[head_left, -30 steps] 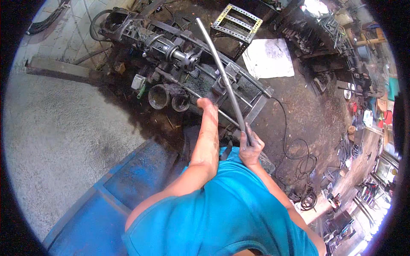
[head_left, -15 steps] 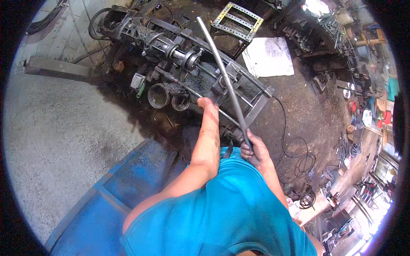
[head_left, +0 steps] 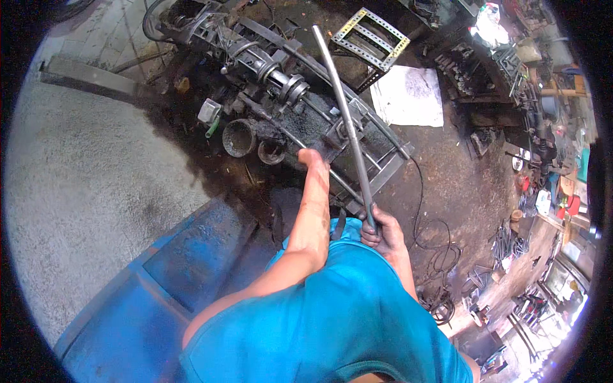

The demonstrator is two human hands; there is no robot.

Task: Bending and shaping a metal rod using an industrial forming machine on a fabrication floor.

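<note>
My right hand point(head_left: 383, 233) is closed around the lower end of a long, round metal bar point(head_left: 345, 115). The bar slants up and away to the left, crossing over a greasy machine point(head_left: 290, 89) with a round chuck and parallel rails, like a lathe or pipe threader. At the near rail, beside the machine's carriage point(head_left: 340, 136), is my left hand point(head_left: 311, 157). Its fingers point down and away and are hidden behind the hand, so their grip does not show.
Two round metal pots point(head_left: 239, 138) and a pale container point(head_left: 209, 111) stand left of the machine. Beyond it are a perforated metal stand point(head_left: 370, 38) and a white sheet point(head_left: 407, 97). A black cable point(head_left: 440, 255) coils at right. A blue metal surface point(head_left: 159, 281) lies lower left.
The view has shifted slightly, so the machine and floor appear a little displaced. My right hand still grips the bar, and my left hand stays by the rail.
</note>
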